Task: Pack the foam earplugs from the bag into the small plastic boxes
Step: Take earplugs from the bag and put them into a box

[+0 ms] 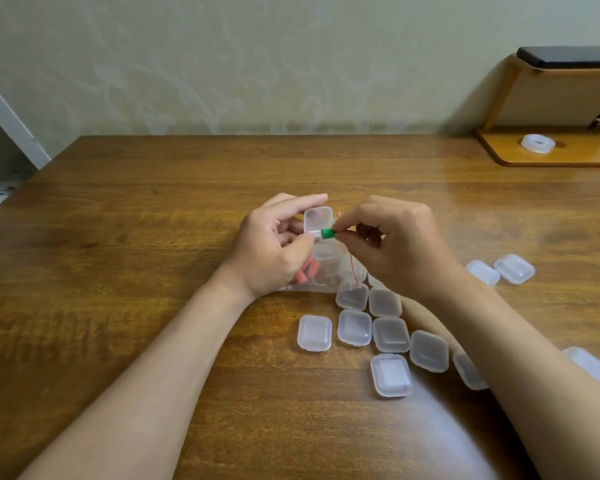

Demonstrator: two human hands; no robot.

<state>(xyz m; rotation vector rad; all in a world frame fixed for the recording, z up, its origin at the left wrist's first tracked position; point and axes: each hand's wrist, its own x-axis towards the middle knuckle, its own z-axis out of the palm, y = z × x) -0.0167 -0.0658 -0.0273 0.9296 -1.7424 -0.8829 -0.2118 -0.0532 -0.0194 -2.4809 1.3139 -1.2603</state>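
While both your forearms reach across the wooden table (118, 258), your left hand (274, 251) grips an open box (317, 219), fingers curled behind it and thumb at its front, with the clear lid standing up toward the wall. Just below that hand, partly hidden by it, the bag (329, 271) lies flat on the table, orange earplugs (307, 271) showing through its clear plastic and a red strip along its edge.

At the front lip of the open box sits a green earplug (327, 233), touching the box's rim. Your right hand (395, 244) pinches it by its far end between thumb and forefinger, the other fingers curled loosely into the palm. The two hands are close together, with the bag lying beneath the gap between them.

Nearer you and to the right, closed boxes (354, 330) cluster on the table, several touching, some half under your right forearm. A pair of boxes (514, 268) lies side by side beyond that arm.

At far right a wooden stand (499, 98) bears a roll of tape (537, 144) on its base and a dark slab (568, 57) on top.
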